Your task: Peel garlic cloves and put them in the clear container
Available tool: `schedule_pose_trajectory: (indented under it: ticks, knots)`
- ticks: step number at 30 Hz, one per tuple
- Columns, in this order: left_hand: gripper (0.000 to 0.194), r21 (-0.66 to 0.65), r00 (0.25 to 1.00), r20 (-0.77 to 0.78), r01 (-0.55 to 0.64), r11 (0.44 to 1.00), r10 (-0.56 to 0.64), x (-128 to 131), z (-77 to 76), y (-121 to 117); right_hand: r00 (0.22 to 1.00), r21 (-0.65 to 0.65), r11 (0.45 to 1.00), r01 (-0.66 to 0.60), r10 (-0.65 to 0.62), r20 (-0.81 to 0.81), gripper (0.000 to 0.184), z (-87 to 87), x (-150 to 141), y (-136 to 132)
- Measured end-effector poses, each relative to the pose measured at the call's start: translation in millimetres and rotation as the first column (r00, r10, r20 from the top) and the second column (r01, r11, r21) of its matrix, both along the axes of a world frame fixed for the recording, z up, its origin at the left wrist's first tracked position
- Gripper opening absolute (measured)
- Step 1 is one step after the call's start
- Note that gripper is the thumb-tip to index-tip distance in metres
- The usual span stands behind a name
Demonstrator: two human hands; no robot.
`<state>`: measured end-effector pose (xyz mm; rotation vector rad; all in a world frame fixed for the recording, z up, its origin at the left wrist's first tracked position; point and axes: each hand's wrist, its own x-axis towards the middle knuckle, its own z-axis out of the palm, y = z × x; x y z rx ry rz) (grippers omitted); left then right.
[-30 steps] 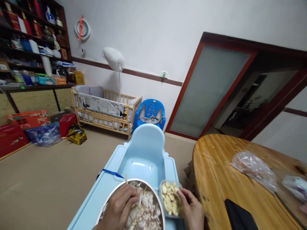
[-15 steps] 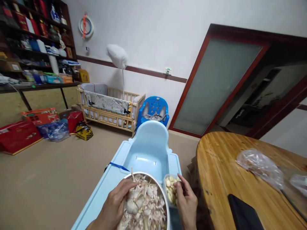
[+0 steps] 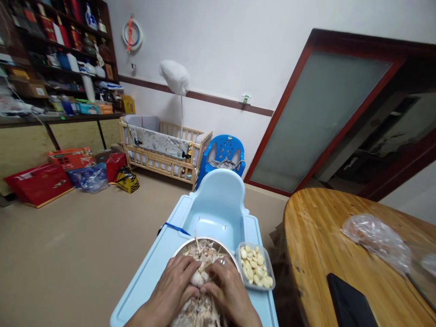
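A round metal bowl (image 3: 180,249) full of garlic skins and bulbs rests on the light blue tray of a child's high chair (image 3: 146,272). Over the bowl, my left hand (image 3: 175,280) curls its fingers around a whitish garlic bulb (image 3: 198,278). Facing it, my right hand (image 3: 229,285), with a ring on one finger, grips the same bulb from the other side. Both thumbs meet near the bulb, so part of it is hidden. Peeled garlic cloves (image 3: 256,268) fill a clear plastic container (image 3: 273,278) just right of the bowl.
A wooden table (image 3: 313,236) stands at the right, bearing a black phone-like slab (image 3: 350,299) and a clear plastic bag (image 3: 376,236). Ahead are a blue plastic chair (image 3: 225,150) and a wooden crib (image 3: 163,154). Red bags (image 3: 41,181) sit on the floor at left.
My right hand has moved left from the clove container into the bowl and now holds the garlic bulb together with my left hand. The view has shifted slightly.
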<state>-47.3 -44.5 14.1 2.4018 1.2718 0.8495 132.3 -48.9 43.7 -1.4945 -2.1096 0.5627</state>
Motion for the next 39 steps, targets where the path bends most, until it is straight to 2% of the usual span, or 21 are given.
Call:
schedule_pose_trajectory:
  ticks: [3, 7, 10, 15, 19, 24, 27, 32, 36, 39]
  knots:
    - [0.041, -0.05, 0.998, -0.055, -0.03, 0.998, 0.027, 4, 1.7, 1, 0.999, 0.001, 1.0, -0.013, 0.012, 0.053, 0.011, 0.3, -7, 0]
    - [0.04, -0.063, 0.997, -0.065, -0.032, 0.997, 0.028, 4, 1.5, 6, 0.999, 0.06, 0.998, -0.031, 0.032, -0.019, 0.017, -1.1, -7, 3]
    - [0.039, -0.067, 1.0, -0.01, -0.02, 0.998, 0.02, 2, -2.5, 10, 0.999, 0.096, 0.995, -0.012, 0.017, -0.051, 0.02, -1.8, -4, 5]
    - [0.038, -0.038, 0.992, 0.12, -0.03, 0.999, 0.034, -2, -8.3, 13, 0.998, 0.074, 0.997, 0.011, -0.006, -0.066, 0.015, -0.4, 0, 3]
    - [0.035, -0.056, 0.987, 0.16, -0.024, 0.998, 0.032, -4, -4.6, 14, 0.989, 0.042, 0.998, 0.05, -0.044, -0.139, 0.022, 2.9, 4, -1]
    - [0.034, -0.071, 0.974, 0.226, 0.026, 0.997, -0.01, -5, 3.7, 14, 0.974, 0.08, 0.996, 0.034, -0.015, -0.224, 0.024, 7.1, 4, -5]
    - [0.036, -0.087, 0.964, 0.262, 0.08, 0.993, -0.054, -6, 6.5, 14, 0.968, 0.079, 0.996, 0.044, -0.023, -0.25, 0.03, 4.8, 3, -5]
    - [0.041, -0.095, 0.942, 0.333, 0.08, 0.992, -0.044, -5, 5.0, 14, 0.936, 0.109, 0.988, 0.104, -0.06, -0.347, 0.03, -3.7, 4, -1]
    - [0.044, -0.094, 0.925, 0.376, 0.107, 0.99, -0.064, -4, 1.4, 13, 0.896, 0.044, 0.997, 0.067, -0.04, -0.443, 0.028, -6.8, 5, 4]
    - [0.045, -0.115, 0.913, 0.398, 0.143, 0.983, -0.086, -4, -0.2, 13, 0.891, 0.003, 0.998, 0.06, -0.052, -0.451, 0.026, -9.0, 4, 7]
